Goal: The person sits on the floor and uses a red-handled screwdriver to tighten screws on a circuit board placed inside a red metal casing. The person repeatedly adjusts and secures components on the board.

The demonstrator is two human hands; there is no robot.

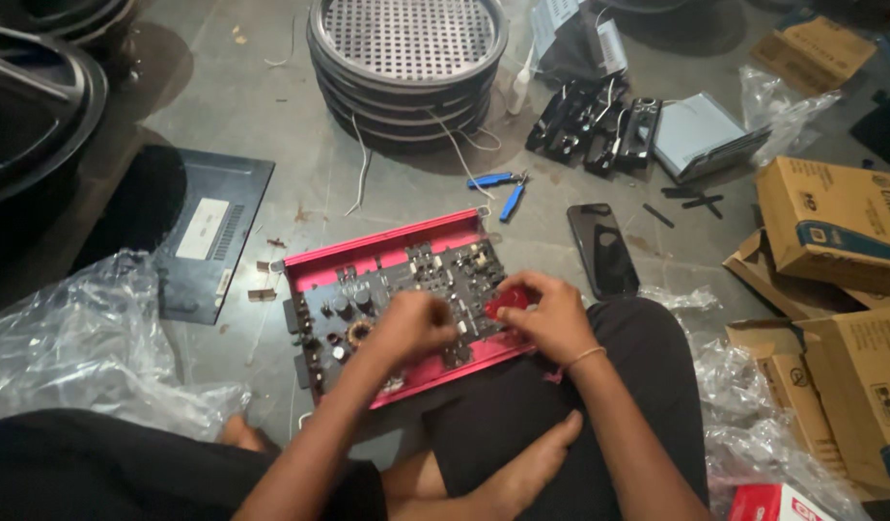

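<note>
Looking down from my head camera, I sit cross-legged on the grey floor with a red-cased circuit board (406, 299) resting against my knees, its open face of dark components turned up toward me. My left hand (413, 326) is curled into a loose fist over the middle of the board, fingertips pressed down among the parts; I cannot tell whether it pinches anything. My right hand (551, 314) sits at the board's right edge and grips a small red piece (509, 302) between thumb and fingers. Just right of that hand a dark phone (602, 249) lies flat on the floor. Farther off, blue-handled pliers (503, 188) lie beyond the board's far right corner, and behind them stands a stack of round perforated metal grilles (406, 58). A flat black panel (208, 236) lies to the left, with crumpled clear plastic wrap (88, 338) nearer me. Cardboard boxes (831, 222) are piled along the right side.
</note>
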